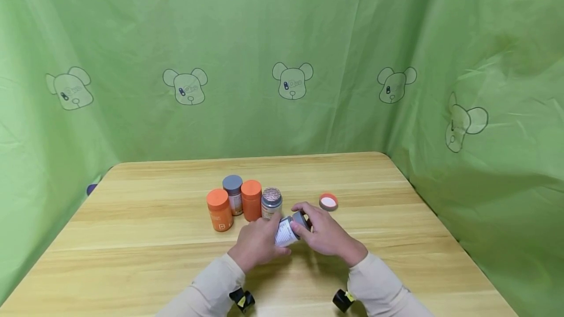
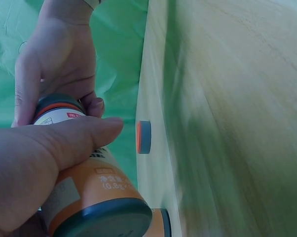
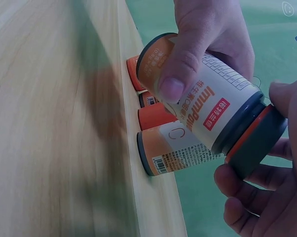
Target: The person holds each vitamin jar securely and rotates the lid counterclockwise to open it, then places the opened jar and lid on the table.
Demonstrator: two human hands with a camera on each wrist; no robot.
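Observation:
My left hand [image 1: 260, 241] grips a white-and-orange supplement bottle [image 3: 207, 106] round its body, tilted above the table. The fingers of my right hand [image 1: 326, 234] hold its dark grey cap [image 3: 259, 140] by the rim. An orange edge of the cap shows against the dark bottle neck in the right wrist view; whether the threads are engaged I cannot tell. Just behind my left hand stands a similar bottle [image 1: 271, 198] without a cap, its top covered by a printed seal. A loose grey cap [image 1: 328, 202] with an orange rim lies inside-up beyond my right hand.
Left of the uncapped bottle stand an orange jar [image 1: 251, 202], a grey-capped bottle [image 1: 233, 194] and another orange jar [image 1: 219, 212], close together. The wooden table [image 1: 145, 238] ends at a green curtain [image 1: 238, 126] behind and on both sides.

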